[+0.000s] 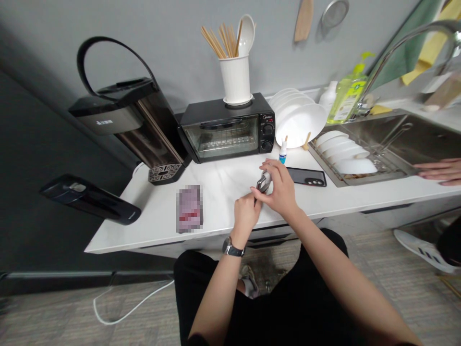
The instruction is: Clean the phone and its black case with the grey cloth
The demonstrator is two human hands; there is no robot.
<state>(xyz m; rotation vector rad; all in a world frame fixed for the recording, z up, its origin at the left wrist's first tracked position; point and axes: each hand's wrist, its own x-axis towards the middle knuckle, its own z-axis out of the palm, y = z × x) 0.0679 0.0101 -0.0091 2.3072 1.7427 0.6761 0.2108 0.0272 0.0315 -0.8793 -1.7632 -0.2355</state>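
Observation:
Over the counter's front edge, my left hand is closed around the lower end of a phone, seen nearly edge-on. My right hand curls over the phone's upper part, thumb on the near side and fingers on the far side. Something whitish shows between the right fingers and the phone; I cannot make out what it is. Just beyond the right hand stands a small white bottle with a blue label. A grey, black-rimmed phone case or phone lies flat to the right, partly hidden by that hand.
A toaster oven carries a white utensil holder. Left are a water dispenser, a lying dark flask and a blurred flat object. Right are plates, a sink with bowls, and another person's hand.

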